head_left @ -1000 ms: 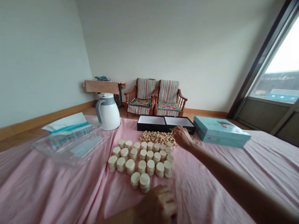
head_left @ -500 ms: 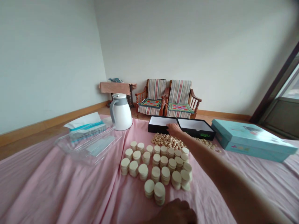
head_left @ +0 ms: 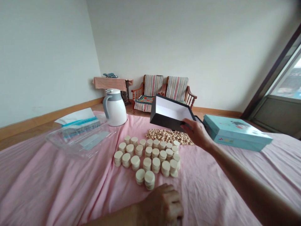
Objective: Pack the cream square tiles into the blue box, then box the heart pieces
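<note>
My right hand (head_left: 194,131) grips the near right corner of a black box (head_left: 164,122) with a white inside. The box is raised and tilted, its inner side facing me. Beneath it lies a heap of small tan pieces (head_left: 162,135), too small to name surely. Several stacks of pale round discs (head_left: 155,163) stand in rough rows on the pink cloth (head_left: 94,194). Close to the nearest stacks, my left hand (head_left: 164,202) rests back upward with fingers curled under. Its fingertips are hidden, so anything inside it cannot be seen.
A second black box (head_left: 198,118) shows partly behind my right hand. At right sits a light blue box (head_left: 240,133). On the left are a white jug (head_left: 117,110), a clear plastic tray (head_left: 82,141) and a tissue pack (head_left: 80,125). Two chairs (head_left: 154,84) stand beyond.
My right hand has lifted one black box off the cloth, tilting it and moving right. My left hand has come further into view. The whole scene has shifted left and up slightly.
</note>
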`<state>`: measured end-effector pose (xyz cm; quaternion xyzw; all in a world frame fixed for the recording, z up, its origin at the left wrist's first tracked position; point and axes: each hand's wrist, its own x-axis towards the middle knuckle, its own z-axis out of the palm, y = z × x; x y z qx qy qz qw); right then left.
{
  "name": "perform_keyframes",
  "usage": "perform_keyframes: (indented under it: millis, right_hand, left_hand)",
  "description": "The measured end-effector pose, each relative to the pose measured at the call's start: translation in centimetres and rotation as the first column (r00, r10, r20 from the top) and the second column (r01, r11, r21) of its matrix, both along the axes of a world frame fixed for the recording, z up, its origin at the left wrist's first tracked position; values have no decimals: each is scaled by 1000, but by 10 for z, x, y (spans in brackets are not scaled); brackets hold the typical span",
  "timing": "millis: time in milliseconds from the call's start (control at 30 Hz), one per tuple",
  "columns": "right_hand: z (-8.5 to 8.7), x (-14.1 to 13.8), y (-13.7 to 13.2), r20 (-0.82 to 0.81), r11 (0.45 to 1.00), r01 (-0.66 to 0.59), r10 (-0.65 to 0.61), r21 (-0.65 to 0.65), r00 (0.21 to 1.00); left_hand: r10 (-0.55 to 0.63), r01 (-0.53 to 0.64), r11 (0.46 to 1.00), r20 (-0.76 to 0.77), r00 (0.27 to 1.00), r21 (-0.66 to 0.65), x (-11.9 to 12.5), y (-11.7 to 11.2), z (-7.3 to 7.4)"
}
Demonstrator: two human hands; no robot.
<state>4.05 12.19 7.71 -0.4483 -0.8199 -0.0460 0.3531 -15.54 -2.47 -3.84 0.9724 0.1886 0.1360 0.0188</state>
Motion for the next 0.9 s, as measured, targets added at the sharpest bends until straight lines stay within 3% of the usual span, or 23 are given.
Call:
perform_keyframes:
  millis: [233,400,567,733,900]
  right_hand:
    - [-26,105,-80,42,993,106,-104,-51,994]
    - [-48,148,-116,30,988,124,-122,-91,992]
    - [-63,150,-140,101,982,114,-100,-148,990]
    - [-77,136,-145,147,970,75,-41,-231,988]
    - [-72,119,-139,28,974,98,-94,-206,995]
  left_hand:
    - [33,-21,990,82,996,-142,-1,-6,17]
    - [49,-23,980,124,991,-199,0,-7,20]
    - [62,-30,977,145,988,-213,1,-8,19]
    - [79,-43,980,186,979,-194,2,-10,18]
    - [70,-39,984,175,982,-177,2,-9,18]
